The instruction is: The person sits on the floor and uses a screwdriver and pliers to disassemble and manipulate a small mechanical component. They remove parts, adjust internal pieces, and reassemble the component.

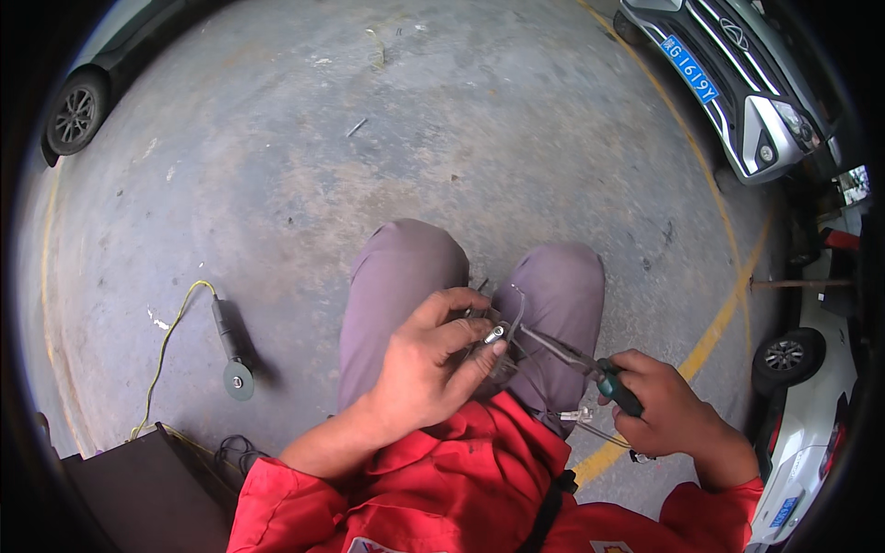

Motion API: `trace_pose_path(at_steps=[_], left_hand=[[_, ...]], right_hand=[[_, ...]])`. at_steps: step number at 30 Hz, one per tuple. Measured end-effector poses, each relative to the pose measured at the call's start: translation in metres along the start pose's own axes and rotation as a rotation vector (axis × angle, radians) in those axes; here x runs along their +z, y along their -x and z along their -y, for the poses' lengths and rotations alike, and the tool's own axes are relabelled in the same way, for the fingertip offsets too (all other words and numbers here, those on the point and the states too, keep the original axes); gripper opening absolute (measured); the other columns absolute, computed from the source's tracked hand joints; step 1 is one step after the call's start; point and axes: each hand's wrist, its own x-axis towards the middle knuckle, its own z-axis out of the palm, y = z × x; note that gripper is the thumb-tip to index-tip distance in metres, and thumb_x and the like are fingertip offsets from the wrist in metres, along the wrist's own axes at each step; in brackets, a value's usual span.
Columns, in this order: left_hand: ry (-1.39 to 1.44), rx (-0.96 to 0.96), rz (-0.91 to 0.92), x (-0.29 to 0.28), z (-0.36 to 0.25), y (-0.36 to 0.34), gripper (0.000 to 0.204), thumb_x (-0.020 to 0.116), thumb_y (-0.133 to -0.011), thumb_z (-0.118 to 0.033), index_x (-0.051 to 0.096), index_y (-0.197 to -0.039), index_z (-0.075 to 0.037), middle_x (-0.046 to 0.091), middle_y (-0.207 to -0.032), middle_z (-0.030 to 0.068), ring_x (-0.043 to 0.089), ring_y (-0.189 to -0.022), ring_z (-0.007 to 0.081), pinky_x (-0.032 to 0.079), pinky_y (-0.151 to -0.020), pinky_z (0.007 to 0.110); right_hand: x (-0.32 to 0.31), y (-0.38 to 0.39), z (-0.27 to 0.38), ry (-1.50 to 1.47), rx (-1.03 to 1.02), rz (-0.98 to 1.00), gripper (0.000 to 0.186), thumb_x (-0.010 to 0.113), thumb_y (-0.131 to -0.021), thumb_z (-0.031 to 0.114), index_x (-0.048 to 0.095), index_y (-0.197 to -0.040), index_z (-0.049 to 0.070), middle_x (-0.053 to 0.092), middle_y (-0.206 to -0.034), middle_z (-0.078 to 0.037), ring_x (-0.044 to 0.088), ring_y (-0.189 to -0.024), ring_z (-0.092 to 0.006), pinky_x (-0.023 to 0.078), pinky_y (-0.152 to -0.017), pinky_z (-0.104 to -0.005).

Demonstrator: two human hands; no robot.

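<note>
Above the lap (383, 313), the left hand (429, 359) pinches a fitting (495, 335), seemingly for steadiness, while the right hand (659, 401) firmly grips pliers (611, 380).

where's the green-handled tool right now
In the head view, the green-handled tool is right of centre, gripped in the right hand, its metal end pointing toward the left hand.

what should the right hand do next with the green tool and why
Probably ease the green-handled tool toward the small metal piece: the right hand grips it, and it points toward the left hand, which pinches the piece.
</note>
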Motion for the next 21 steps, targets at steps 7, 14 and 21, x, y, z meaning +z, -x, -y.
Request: trace_pose_path(at_steps=[7, 14, 21], left_hand=[[-0.017, 0.054, 0.021, 0.000, 0.001, -0.003, 0.016, 0.074, -0.088, -0.004, 0.072, -0.101, 0.005, 0.064, -0.116, 0.0210, 0.069, -0.100, 0.0340, 0.057, -0.085, 0.039], [-0.049, 0.031, 0.022, -0.002, -0.003, -0.006, 0.017, 0.074, -0.087, -0.006, 0.074, -0.101, 0.004, 0.065, -0.113, 0.0184, 0.067, -0.101, 0.0319, 0.054, -0.085, 0.037], [-0.063, 0.008, 0.017, 0.000, -0.003, -0.006, 0.017, 0.074, -0.086, -0.006, 0.074, -0.099, 0.004, 0.065, -0.111, 0.0186, 0.067, -0.101, 0.0326, 0.054, -0.086, 0.038]], right_hand=[[-0.009, -0.005, 0.009, 0.828, -0.188, -0.361, 0.023, 0.073, -0.076, 0.006, 0.068, -0.096, -0.002, 0.063, -0.123, -0.018, 0.060, -0.110, -0.0364, 0.049, -0.087, -0.0464], [-0.016, -0.015, 0.006, 1.101, -0.347, -0.459, 0.019, 0.071, -0.081, 0.008, 0.070, -0.098, -0.001, 0.063, -0.128, -0.016, 0.059, -0.107, -0.0310, 0.046, -0.085, -0.0444], [-0.019, -0.021, 0.011, 1.155, -0.379, -0.448, 0.020, 0.070, -0.083, 0.011, 0.071, -0.099, -0.001, 0.064, -0.125, -0.013, 0.059, -0.102, -0.0290, 0.045, -0.081, -0.0421]])
